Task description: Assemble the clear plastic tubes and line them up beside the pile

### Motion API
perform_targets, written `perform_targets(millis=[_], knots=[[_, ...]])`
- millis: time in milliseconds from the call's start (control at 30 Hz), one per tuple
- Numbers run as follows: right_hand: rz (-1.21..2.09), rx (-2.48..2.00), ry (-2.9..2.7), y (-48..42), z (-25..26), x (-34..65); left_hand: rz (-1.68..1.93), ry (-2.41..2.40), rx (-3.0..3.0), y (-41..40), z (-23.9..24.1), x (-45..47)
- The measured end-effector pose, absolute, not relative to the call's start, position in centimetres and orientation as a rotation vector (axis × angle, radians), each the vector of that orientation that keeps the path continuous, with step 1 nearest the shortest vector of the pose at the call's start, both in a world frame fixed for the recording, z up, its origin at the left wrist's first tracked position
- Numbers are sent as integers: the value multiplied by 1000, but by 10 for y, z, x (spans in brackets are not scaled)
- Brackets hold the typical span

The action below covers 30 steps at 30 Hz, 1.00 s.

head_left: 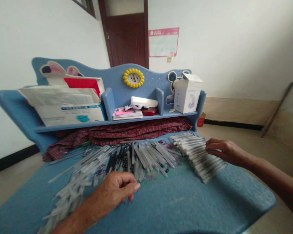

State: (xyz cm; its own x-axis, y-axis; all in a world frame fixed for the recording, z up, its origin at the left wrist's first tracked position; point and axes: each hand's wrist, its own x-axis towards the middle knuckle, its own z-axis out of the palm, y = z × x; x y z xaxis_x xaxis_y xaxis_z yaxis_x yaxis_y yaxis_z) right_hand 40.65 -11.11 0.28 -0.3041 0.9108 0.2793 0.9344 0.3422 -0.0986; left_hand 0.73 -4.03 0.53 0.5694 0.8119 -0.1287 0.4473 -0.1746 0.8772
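My left hand [118, 190] hovers over the near middle of the blue table, fingers curled with the thumb against the index finger. Whether something small is in that pinch is hidden. My right hand [218, 149] is at the neat stack of pens [197, 152] on the right, its fingers bent over the upper side of the stack; what they grip does not show clearly. Between the hands lie loose clear pen barrels [153, 156] and dark pen parts [117, 157], fanned out. More translucent pen pieces [70, 190] are heaped to the left, partly behind my left forearm.
A blue shelf [92, 125] rises at the table's back. It carries a mask box [70, 113], papers [127, 114], a red round tin [149, 111] and a white box [187, 94]. Checked red cloth [127, 131] lies beneath it. The table [185, 208] has a rounded right corner.
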Motion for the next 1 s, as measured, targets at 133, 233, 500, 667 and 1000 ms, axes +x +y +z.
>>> perform_targets(millis=[133, 233, 500, 667, 1000], knots=[[-118, -1666, -2301, -107, -3, 408, 456, 1010, 1816, -40, 7, 8], [-163, -1680, -2297, -104, -7, 410, 475, 1008, 1837, -38, 7, 7], [-178, -1762, -2298, -106, -16, 415, 475, 1013, 1932, -34, 3, 3], [-160, -1773, -2266, -106, -14, 413, 444, 1008, 1946, -34, 4, 4], [-252, -1782, -2121, -104, -21, 421, 304, 1017, 2030, -33, 2, 3]])
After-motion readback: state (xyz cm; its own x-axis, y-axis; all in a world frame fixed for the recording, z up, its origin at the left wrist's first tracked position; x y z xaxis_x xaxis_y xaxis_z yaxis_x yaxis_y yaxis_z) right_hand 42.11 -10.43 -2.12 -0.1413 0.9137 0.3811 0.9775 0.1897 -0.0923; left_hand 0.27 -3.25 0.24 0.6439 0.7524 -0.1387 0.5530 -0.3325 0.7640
